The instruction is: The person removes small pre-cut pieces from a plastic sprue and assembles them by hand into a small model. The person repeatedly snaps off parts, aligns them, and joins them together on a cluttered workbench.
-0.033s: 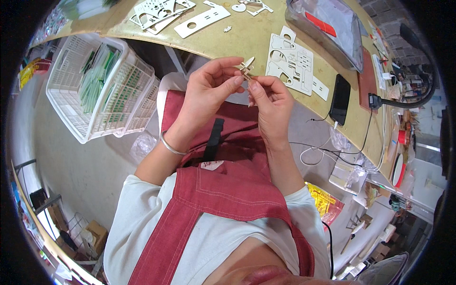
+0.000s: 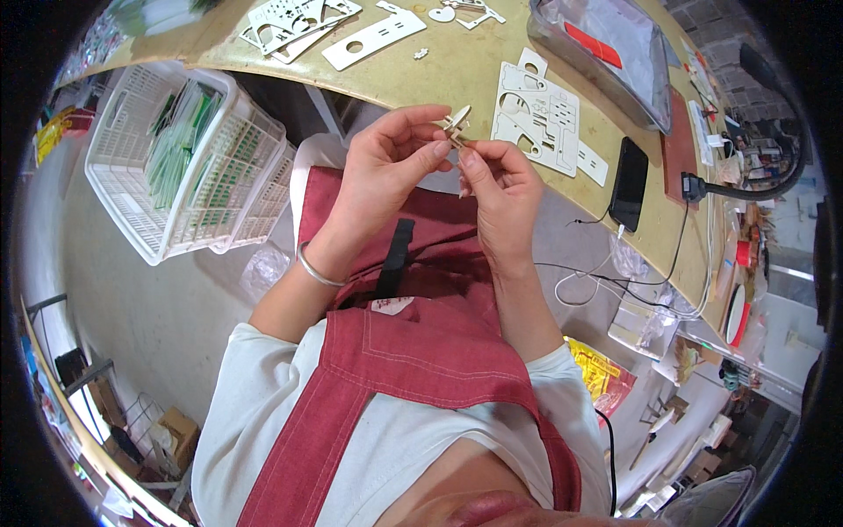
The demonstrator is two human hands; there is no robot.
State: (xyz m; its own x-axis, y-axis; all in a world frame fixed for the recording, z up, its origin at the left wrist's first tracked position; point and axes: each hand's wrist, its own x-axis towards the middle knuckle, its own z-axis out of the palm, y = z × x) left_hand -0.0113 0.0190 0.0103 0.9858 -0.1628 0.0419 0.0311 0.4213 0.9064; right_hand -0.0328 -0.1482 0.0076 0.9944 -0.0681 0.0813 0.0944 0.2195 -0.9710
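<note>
Just beyond the table's front edge, I hold a small model part (image 2: 456, 126) made of pale cut board pieces, with a disc-like piece tilted at its top. My left hand (image 2: 391, 162) pinches it from the left with thumb and fingers. From the right, my right hand (image 2: 502, 180) grips its lower end between thumb and fingertips. The fingers hide much of how the pieces join. On the table to the right lies a pale die-cut sheet (image 2: 562, 119) with holes, slots and small parts. A tiny loose cut piece (image 2: 421, 54) lies farther back.
More cut sheets (image 2: 376, 39) lie at the back of the yellowish table (image 2: 465, 75). A clear plastic bin (image 2: 654, 88) holding a red item (image 2: 593, 46), a black phone (image 2: 629, 184) on a cable and a black gooseneck (image 2: 764, 189) are at right. White baskets (image 2: 167, 237) stand at left.
</note>
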